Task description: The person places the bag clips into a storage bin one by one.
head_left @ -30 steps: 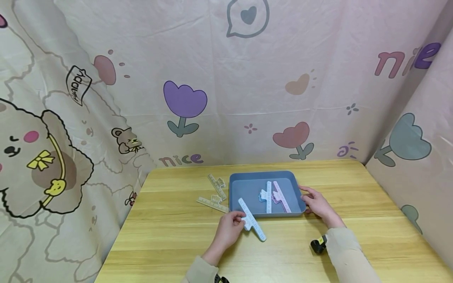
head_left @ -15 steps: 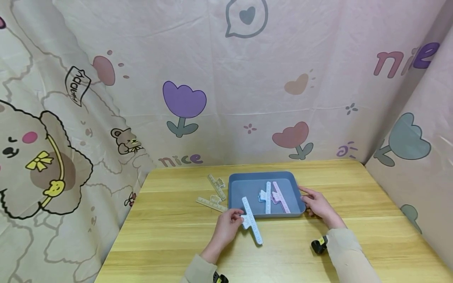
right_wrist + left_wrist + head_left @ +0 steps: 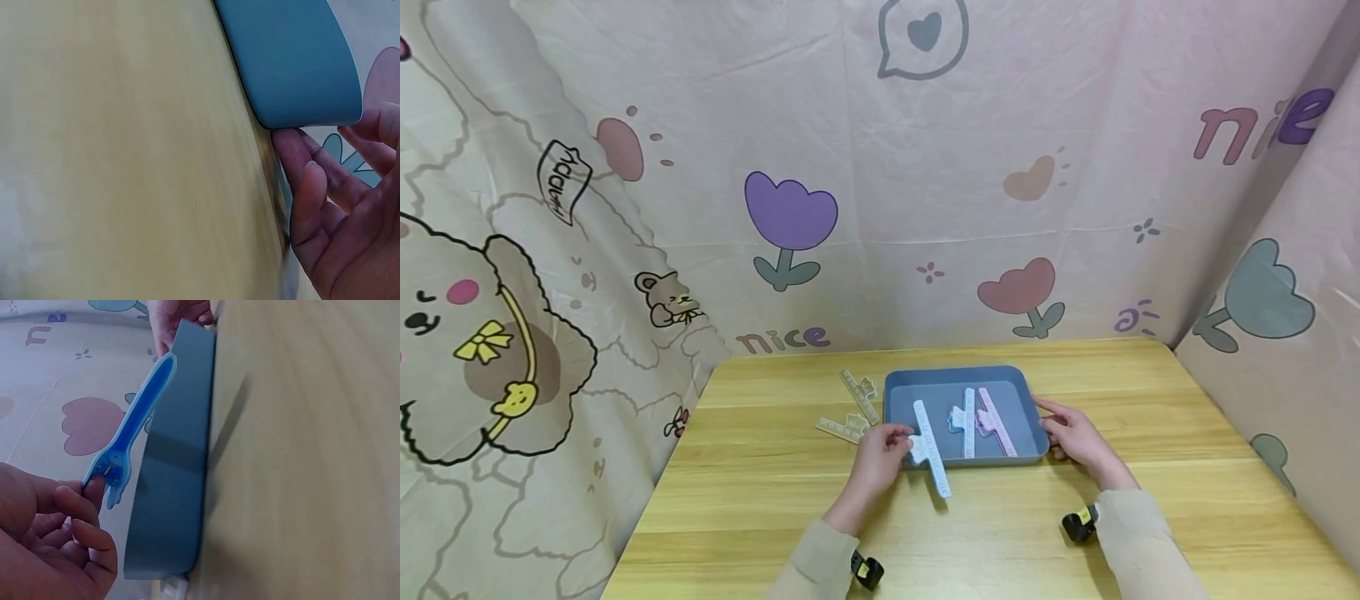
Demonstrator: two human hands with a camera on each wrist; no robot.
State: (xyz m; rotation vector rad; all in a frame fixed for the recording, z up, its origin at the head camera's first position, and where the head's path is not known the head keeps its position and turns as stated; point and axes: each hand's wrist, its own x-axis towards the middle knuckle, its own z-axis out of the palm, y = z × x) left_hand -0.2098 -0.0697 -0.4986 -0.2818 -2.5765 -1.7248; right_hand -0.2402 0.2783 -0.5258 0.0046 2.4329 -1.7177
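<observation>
My left hand point(image 3: 878, 457) pinches a light-blue ruler clip point(image 3: 931, 454) by its clip part, between thumb and fingers. The long bar slants across the near-left wall of a blue-grey tray point(image 3: 925, 385); in the left wrist view the clip point(image 3: 140, 406) is raised off the table. Inside the tray lie another light-blue ruler clip point(image 3: 969, 423) and a pink ruler clip point(image 3: 997, 423), side by side. My right hand point(image 3: 1077, 435) touches the tray's right end, fingers loosely bent; the right wrist view has fingertips against its lower corner point(image 3: 312, 94).
Left of the tray, two see-through ruler clips lie on the wooden table point(image 3: 737, 475): one farther back point(image 3: 857, 395), one nearer point(image 3: 838, 428) and partly covered by the left hand. A printed curtain point(image 3: 865, 167) hangs behind the table.
The left hand has moved the light-blue ruler clip slightly away from me, farther over the tray's near-left wall, turning it a little steeper. The right hand stays at the tray's end.
</observation>
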